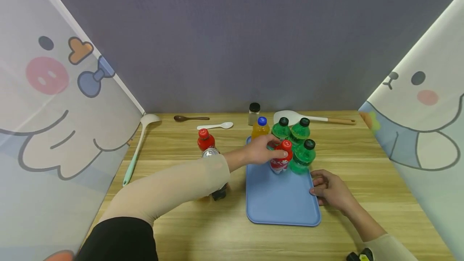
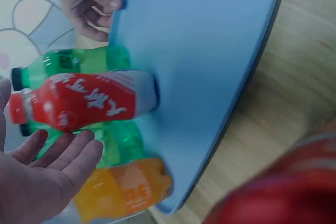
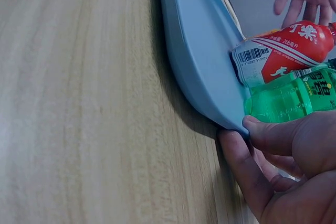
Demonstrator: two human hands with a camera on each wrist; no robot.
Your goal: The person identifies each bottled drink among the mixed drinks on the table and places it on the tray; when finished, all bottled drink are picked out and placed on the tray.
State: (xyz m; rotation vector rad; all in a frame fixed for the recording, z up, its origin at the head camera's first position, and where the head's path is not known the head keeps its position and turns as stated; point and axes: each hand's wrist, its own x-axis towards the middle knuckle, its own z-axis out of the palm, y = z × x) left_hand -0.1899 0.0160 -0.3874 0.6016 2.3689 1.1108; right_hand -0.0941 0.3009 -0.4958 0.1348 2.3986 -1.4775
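On the wooden counter [image 1: 181, 148] a blue tray [image 1: 279, 200] already carries five bottles — the left hand [image 1: 262, 151], fingers loose, touches the red-capped bottle [image 1: 280, 157] standing there, the right hand [image 1: 331, 191] pinches the tray's rim — while another red bottle [image 1: 205, 139] waits outside.

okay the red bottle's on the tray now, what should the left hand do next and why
Probably draw the left hand back toward the red-capped bottle off the tray. Its fingers are spread beside the red bottle, which stands on the blue tray, and the right hand pinches the tray's edge.
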